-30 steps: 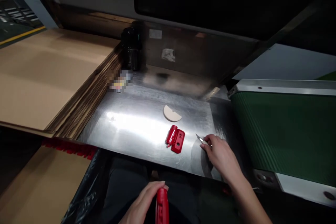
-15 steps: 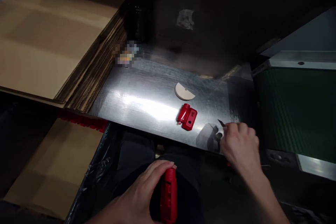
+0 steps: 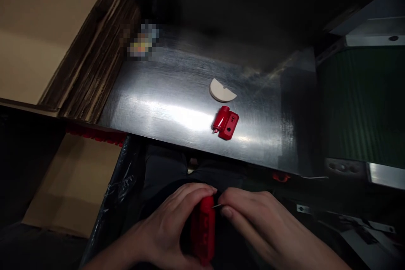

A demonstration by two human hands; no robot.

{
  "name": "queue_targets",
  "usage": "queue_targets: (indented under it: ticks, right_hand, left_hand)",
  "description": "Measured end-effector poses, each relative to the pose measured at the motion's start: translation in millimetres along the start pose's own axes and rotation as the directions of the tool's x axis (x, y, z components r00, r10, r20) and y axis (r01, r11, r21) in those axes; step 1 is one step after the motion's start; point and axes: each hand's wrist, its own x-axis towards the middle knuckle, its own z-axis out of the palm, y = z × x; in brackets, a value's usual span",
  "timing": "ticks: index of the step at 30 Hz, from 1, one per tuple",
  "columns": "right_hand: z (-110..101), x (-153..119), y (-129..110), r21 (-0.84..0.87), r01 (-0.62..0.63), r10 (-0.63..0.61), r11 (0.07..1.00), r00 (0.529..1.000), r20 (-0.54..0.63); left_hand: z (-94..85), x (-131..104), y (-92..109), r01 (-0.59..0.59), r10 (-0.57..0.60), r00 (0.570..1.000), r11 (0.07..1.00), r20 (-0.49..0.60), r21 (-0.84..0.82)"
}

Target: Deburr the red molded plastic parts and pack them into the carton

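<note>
Low at the front, my left hand [image 3: 177, 223] is wrapped round a red plastic part [image 3: 203, 234] with a row of notches along its side. My right hand [image 3: 256, 219] pinches a small pointed blade [image 3: 217, 206], whose thin tip meets the upper end of that part. Most of the blade is hidden by my fingers. On the metal table lies a second red plastic piece [image 3: 225, 123], with a rounded barrel and a flat plate with holes. Just behind it rests a pale half-round disc [image 3: 222, 91] with a small notch in its straight edge.
A stack of brown cardboard sheets [image 3: 38, 29] stands left of the metal table [image 3: 152, 93]. To the right is a green ribbed conveyor belt [image 3: 367, 105]. Black plastic film [image 3: 117, 185] and a cardboard sheet [image 3: 69, 185] are at lower left.
My right hand has come from the table's right front edge, left and down to the red part, carrying the blade. My left hand keeps its grip. The view has tilted down.
</note>
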Motion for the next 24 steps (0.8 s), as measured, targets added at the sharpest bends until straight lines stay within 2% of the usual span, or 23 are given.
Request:
queue_targets:
  ticks: [8,24]
  right_hand:
    - [1.9,7.2,3.3,-0.029,-0.027,0.029,0.999,0.995,0.098]
    - [8.8,5.0,1.6,-0.225,0.002,0.015,0.974,0.997,0.075]
  left_hand:
    - [3.4,-0.5,1.3,0.008,-0.007,1.000,1.000,-0.030,0.027]
    - [2.4,-1.4,2.6,0.017,-0.016,1.000,0.999,-0.017,0.036]
